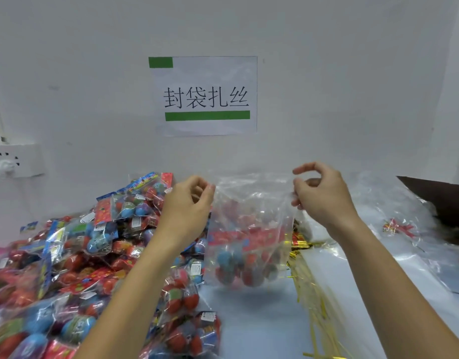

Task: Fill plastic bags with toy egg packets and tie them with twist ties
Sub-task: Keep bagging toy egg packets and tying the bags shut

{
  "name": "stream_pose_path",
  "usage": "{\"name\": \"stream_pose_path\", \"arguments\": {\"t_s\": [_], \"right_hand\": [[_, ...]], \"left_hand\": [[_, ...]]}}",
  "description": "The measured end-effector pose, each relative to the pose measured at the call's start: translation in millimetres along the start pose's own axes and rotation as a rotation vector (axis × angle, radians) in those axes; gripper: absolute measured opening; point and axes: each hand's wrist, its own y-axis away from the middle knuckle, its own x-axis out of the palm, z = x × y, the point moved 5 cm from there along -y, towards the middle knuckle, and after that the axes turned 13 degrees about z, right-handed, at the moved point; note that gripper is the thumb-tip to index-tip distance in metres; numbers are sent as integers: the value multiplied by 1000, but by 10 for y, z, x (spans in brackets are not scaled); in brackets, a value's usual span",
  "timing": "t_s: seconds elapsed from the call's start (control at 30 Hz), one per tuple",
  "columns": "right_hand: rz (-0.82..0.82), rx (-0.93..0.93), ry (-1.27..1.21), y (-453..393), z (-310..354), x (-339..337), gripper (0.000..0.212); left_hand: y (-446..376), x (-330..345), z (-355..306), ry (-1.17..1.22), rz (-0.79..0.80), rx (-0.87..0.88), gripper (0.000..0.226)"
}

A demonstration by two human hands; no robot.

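Note:
A clear plastic bag (249, 229) hangs above the table with red and blue toy egg packets in its lower half. My left hand (187, 203) pinches the bag's top left corner. My right hand (321, 195) pinches the top right edge, with its index finger and thumb curled above it. A large heap of toy egg packets (75, 255) covers the table's left side. Gold twist ties (311, 301) lie scattered on the table under my right forearm.
A stack of clear empty bags (394, 255) lies at the right, with a red and gold item (398, 228) on it. A dark brown object (443, 200) stands at the far right. On the white wall hang a paper sign (205, 97) and a socket (13, 159).

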Motion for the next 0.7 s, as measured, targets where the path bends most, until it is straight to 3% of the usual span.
{"name": "stream_pose_path", "arguments": {"t_s": [0.17, 0.27, 0.43, 0.57, 0.63, 0.7], "right_hand": [[38, 5, 51, 12, -26, 10, 22], [91, 72, 107, 10, -48, 4, 25], [31, 76, 86, 5, -27, -62, 23], [61, 127, 139, -1, -76, -65, 19], [48, 130, 163, -7, -52, -113, 17], [39, 112, 201, -8, 21, -174, 17]], "left_hand": [[-16, -23, 53, 110, 48, -19, 25], [-4, 67, 61, 193, 209, -42, 23], [-20, 106, -27, 295, 288, 63, 23], [-8, 78, 89, 292, 336, -42, 37], [-8, -59, 251, 197, 283, -139, 35], [9, -219, 435, -128, 327, -201, 24]]}}
